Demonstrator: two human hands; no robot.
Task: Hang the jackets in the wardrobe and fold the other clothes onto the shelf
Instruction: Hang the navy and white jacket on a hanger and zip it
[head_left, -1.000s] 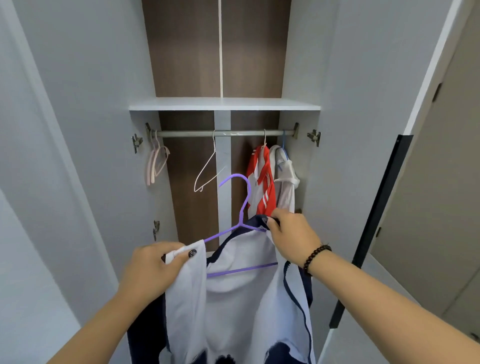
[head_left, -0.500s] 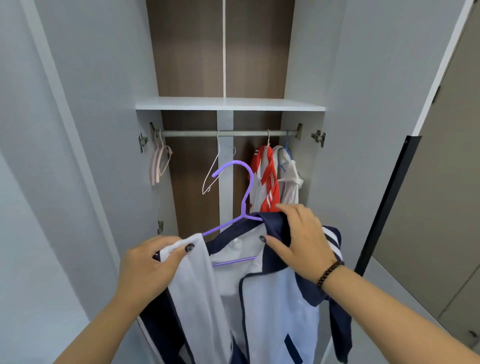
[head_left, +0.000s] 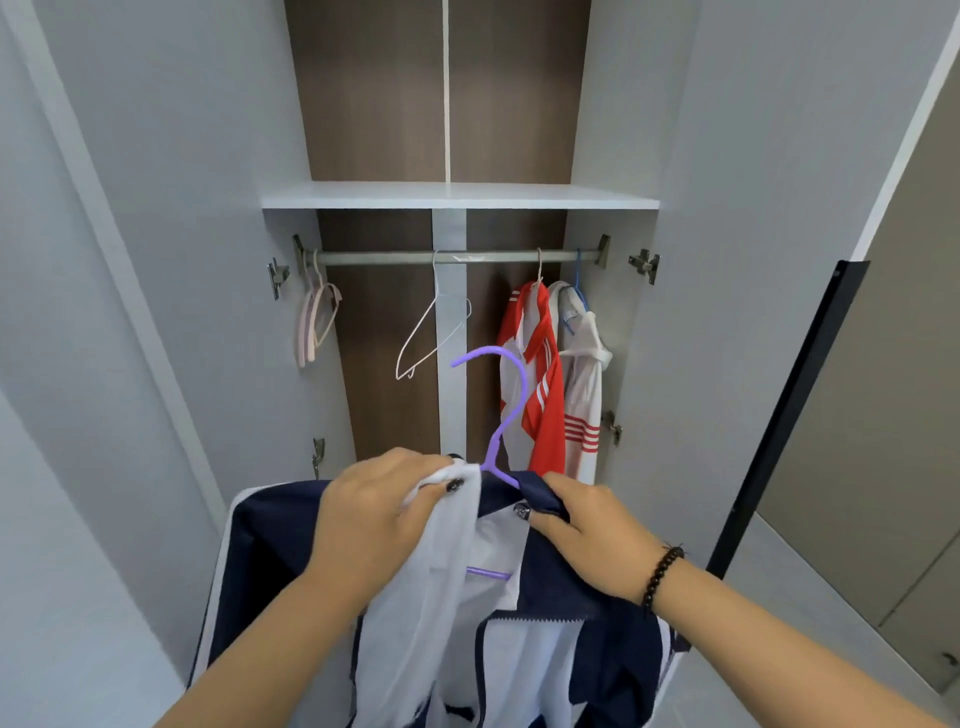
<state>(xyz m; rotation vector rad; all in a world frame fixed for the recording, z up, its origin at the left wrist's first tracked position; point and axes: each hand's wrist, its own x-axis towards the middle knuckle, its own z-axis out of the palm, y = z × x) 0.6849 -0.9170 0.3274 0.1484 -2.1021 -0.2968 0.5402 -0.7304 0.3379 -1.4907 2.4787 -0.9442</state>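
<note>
Left hand (head_left: 374, 514) pinches the jacket's (head_left: 270, 551) white collar, right hand (head_left: 587, 530) grips its navy collar; between them rises the purple hanger (head_left: 501, 415), jacket draped below, rail (head_left: 457, 257) above

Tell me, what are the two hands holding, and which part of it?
Both hold the navy-and-white jacket on the purple hanger: the left hand grips the white front edge near the collar, the right hand grips the navy collar.

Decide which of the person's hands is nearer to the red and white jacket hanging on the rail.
Right. The right hand grips the navy collar just below the red and white jacket; the left hand grips white fabric further left, beyond the purple hanger.
</note>
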